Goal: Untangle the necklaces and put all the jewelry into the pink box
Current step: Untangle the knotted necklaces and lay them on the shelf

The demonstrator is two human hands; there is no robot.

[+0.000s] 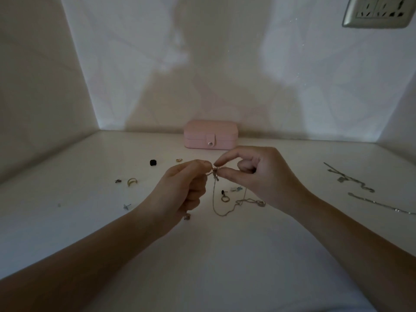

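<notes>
Untangling is underway: left hand (186,183) and right hand (254,174) both pinch the knot (215,173) above the table (67,221). Two chains (351,179) lie right; earrings (131,181) scattered. Box (210,134) is shut, so nothing seems packed.

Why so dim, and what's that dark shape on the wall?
Head view: light seemingly from behind throws the person's shadow on the wall above the box; the wide lens bends wall edges; the chain held by left hand and right hand looks soft.
</notes>
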